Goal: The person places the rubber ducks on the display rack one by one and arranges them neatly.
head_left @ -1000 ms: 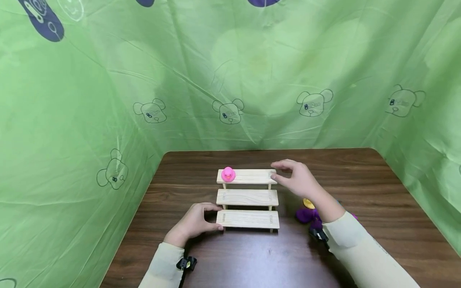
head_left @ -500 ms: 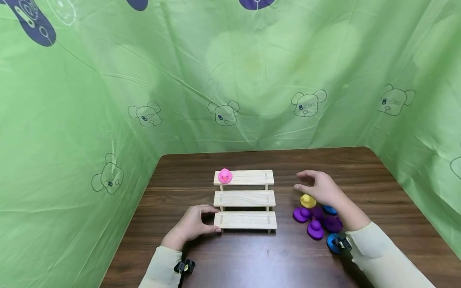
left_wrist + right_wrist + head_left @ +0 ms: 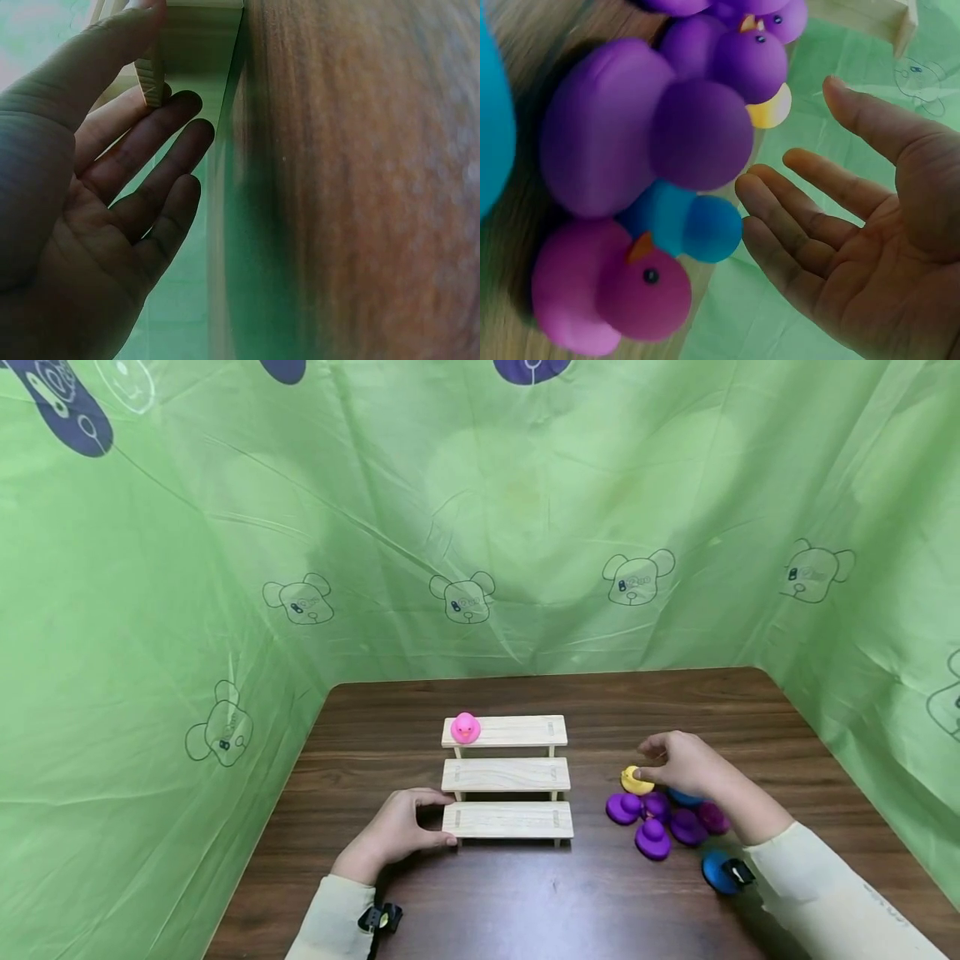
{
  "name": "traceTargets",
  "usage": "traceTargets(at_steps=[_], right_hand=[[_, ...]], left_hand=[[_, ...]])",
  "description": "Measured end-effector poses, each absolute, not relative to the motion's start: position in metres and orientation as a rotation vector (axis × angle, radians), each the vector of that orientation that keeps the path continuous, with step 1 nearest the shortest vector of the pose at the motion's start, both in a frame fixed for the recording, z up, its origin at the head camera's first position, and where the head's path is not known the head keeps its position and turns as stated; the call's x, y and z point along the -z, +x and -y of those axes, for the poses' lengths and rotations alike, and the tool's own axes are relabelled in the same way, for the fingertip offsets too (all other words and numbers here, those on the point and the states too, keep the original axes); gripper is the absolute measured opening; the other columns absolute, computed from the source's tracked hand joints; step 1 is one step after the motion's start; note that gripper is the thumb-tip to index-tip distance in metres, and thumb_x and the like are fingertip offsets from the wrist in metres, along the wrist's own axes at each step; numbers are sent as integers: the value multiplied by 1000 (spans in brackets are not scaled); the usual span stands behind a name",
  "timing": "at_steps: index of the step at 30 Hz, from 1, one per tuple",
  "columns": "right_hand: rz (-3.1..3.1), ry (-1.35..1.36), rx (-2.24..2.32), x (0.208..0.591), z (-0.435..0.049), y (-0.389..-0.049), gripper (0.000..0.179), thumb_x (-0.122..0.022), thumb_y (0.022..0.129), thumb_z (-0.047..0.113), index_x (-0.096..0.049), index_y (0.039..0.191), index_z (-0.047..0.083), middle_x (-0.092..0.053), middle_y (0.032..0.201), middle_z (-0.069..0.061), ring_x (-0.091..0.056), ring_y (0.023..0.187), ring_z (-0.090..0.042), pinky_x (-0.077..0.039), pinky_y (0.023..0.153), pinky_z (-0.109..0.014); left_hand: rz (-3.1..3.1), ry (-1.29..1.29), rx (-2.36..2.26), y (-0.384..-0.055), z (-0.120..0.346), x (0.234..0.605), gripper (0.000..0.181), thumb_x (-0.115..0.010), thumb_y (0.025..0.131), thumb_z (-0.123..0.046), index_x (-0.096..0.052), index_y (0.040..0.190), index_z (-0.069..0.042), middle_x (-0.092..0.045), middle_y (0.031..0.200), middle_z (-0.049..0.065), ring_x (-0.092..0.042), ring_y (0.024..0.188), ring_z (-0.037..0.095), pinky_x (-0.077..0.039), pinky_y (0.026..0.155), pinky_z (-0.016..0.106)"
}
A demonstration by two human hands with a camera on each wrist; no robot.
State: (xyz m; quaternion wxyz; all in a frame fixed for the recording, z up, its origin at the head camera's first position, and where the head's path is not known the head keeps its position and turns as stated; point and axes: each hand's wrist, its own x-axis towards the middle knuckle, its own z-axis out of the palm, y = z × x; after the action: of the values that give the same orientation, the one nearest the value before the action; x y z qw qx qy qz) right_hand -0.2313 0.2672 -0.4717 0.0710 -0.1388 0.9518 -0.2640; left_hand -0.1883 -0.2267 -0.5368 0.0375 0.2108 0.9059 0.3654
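Green cloth (image 3: 525, 485) hangs behind and at both sides of the dark wooden surface (image 3: 510, 902), and we see the rack (image 3: 507, 775) near its middle, three shelves rising towards the back, so that none hides another. Our left hand (image 3: 397, 835) pinches the left end of the lowest shelf, thumb in front and forefinger behind, the other fingers loosely extended — probably to steady so light a frame without covering its shelves. On the top shelf, at its left end, sits the pink duck (image 3: 465, 728), facing forward, with the rest of that board bare beside it.

Our right hand (image 3: 690, 764) hovers at the yellow duck (image 3: 633, 782), right of the rack, on the far side of the loose group. Its fingers are well parted and hold nothing; we cannot tell whether the thumb touches the duck. Coming from behind and above seems to keep the hand off the purple ducks (image 3: 652, 841), the magenta duck (image 3: 712, 817) and the blue ducks (image 3: 720, 871) — all crowded close by.
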Motion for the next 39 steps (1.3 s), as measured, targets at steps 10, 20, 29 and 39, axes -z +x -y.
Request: traceTargets(at_steps=[10, 20, 29, 39], right_hand=[[-2842, -477, 694, 480, -259, -237, 20, -89, 85, 28, -78, 93, 13, -72, 85, 5, -65, 83, -15, -55, 76, -44], [-2833, -464, 685, 483, -255, -235, 28, -86, 86, 15, -78, 112, 6, -71, 90, -1, -66, 87, -22, -55, 78, -48], [-2850, -475, 715, 493, -253, -238, 28, -89, 84, 25, -78, 105, 10, -73, 95, 0, -63, 85, -20, -53, 76, -44], [-2855, -452, 784, 495, -254, -239, 27, -92, 81, 19, -74, 98, 10, -72, 92, -3, -63, 84, -21, -51, 75, -42]], left_hand=[[-2785, 647, -1125, -188, 228, 538, 51, -100, 71, -31, -79, 116, -22, -75, 113, -13, -66, 112, 7, -54, 101, 35], [-2800, 693, -1111, -187, 227, 536, 51, -99, 72, -34, -79, 117, -20, -75, 113, -11, -67, 112, 11, -55, 100, 37], [-2779, 669, -1130, -187, 227, 538, 51, -99, 72, -34, -79, 117, -20, -75, 114, -12, -66, 112, 8, -54, 102, 36], [-2786, 686, -1126, -186, 227, 537, 50, -98, 72, -38, -79, 115, -19, -75, 113, -10, -67, 111, 12, -54, 100, 38]])
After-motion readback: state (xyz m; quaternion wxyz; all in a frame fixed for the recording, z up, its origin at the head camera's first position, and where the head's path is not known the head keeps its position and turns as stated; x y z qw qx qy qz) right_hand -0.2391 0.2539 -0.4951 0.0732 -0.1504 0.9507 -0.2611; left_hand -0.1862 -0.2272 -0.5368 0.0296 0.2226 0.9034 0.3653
